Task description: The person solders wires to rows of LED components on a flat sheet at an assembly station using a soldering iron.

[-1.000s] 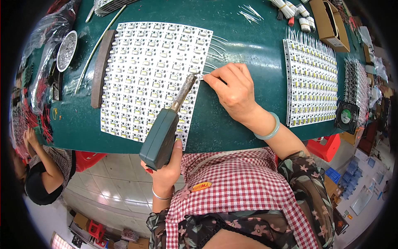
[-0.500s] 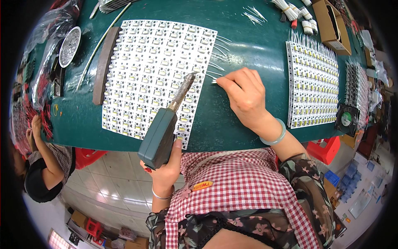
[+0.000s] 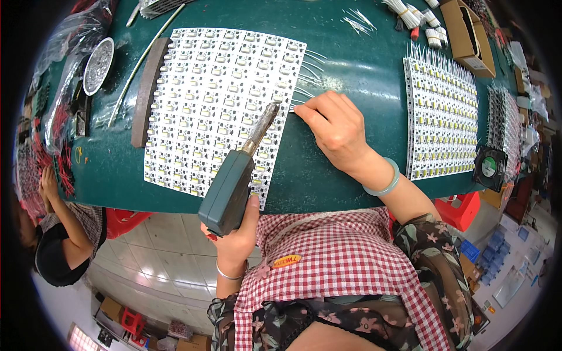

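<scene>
A white panel of LED circuit boards [image 3: 193, 96] lies on the green table in front of me. My left hand [image 3: 237, 241] is wrapped round a dark green soldering gun [image 3: 224, 193]. Its tip reaches over the panel's right part, close to the edge. With thumb and forefinger pinched, my right hand [image 3: 336, 126] holds a thin white wire at that right edge; the wire is mostly hidden by the fingers. Above it, several white wires [image 3: 314, 68] stick out from the same edge.
A brown bar [image 3: 147, 96] borders the panel's left side, with a dish [image 3: 98, 66] beyond. At right stand a stack of wired panels [image 3: 442, 120], a small black fan [image 3: 490, 168] and a cardboard box [image 3: 468, 38]. Loose white wires [image 3: 359, 22] lie at the back. Another person [image 3: 64, 234] works at left.
My right hand has moved a little left and up, bringing the wire to the panel's edge. The soldering gun has shifted slightly to the right.
</scene>
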`<state>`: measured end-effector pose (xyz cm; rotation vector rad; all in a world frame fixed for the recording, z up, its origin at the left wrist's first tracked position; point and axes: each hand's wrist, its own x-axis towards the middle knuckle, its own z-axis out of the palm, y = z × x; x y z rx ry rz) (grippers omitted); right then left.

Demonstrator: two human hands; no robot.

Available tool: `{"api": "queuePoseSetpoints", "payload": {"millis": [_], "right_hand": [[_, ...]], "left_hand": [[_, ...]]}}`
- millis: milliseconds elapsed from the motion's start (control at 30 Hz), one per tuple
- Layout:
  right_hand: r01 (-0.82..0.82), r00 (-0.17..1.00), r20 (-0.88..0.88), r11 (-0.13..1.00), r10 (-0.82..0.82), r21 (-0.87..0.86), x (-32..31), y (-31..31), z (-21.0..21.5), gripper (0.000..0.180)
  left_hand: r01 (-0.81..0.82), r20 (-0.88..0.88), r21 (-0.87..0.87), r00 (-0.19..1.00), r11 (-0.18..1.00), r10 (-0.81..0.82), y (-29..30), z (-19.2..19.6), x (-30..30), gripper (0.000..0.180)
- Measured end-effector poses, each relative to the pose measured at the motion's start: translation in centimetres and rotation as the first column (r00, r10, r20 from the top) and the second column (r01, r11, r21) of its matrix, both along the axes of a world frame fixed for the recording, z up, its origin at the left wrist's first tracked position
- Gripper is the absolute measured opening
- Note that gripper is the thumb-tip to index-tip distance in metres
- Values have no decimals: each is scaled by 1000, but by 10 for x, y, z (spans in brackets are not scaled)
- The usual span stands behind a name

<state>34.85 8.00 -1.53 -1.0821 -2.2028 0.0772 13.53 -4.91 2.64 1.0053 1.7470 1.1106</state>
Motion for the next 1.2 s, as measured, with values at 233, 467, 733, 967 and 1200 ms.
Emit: {"api": "queuePoseSetpoints", "payload": {"millis": [233,467,733,967,1200], "right_hand": [[-9,1000,-28,999,8,-36,0,1,-3,19],[-6,999,-42,999,4,-52,0,2,-4,21],[3,998,-64,997,-7,-73,-1,2,-6,22],[10,998,-54,999,-13,-54,-2,2,-7,21],[16,999,-44,998,-18,-53,-2,1,-6,21]], "left_hand": [[24,26,15,999,1000,-25,3,-4,2,23],[26,27,8,999,1000,-26,6,-4,3,20],[79,-37,6,996,997,-78,7,-3,2,19],[39,-40,21,998,999,-38,5,-2,1,21],[16,-52,11,999,1000,-16,0,-2,-1,23]]}}
